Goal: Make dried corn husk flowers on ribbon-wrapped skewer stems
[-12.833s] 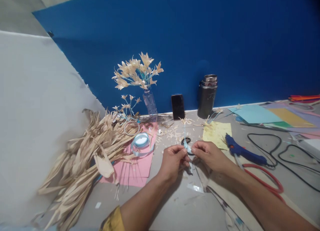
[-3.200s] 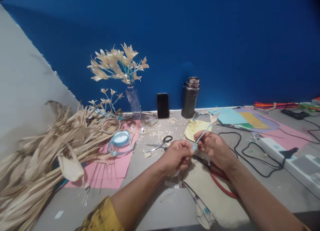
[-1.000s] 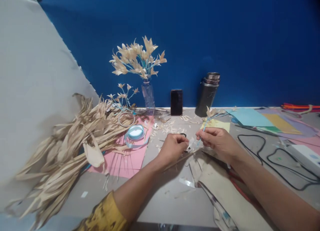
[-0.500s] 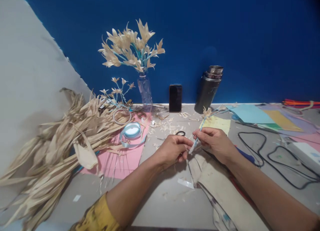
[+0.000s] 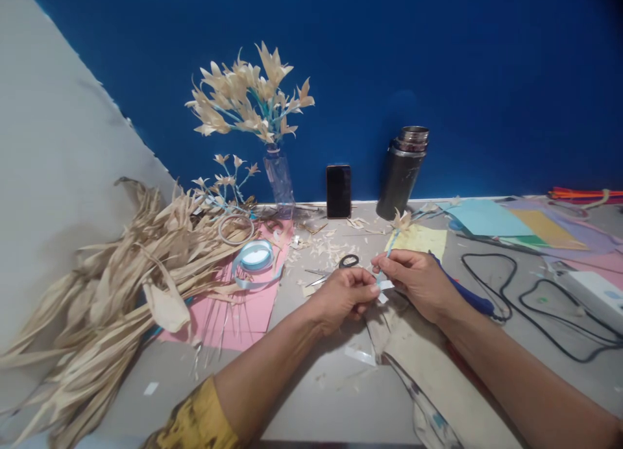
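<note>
In front of the flask (image 5: 403,173), a white strip (image 5: 387,285) now juts sideways; left hand (image 5: 346,294) and right hand (image 5: 413,277) pinch the husk flower (image 5: 402,220), bloom up, slanting toward it.

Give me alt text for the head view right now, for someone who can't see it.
A person's right hand pinches the blue stem of a pale flower above a cluttered table, the left hand at the stem's lower end. To the left lie dried husks and a ribbon roll; behind are a clear bottle of similar flowers, a phone and a flask.
</note>
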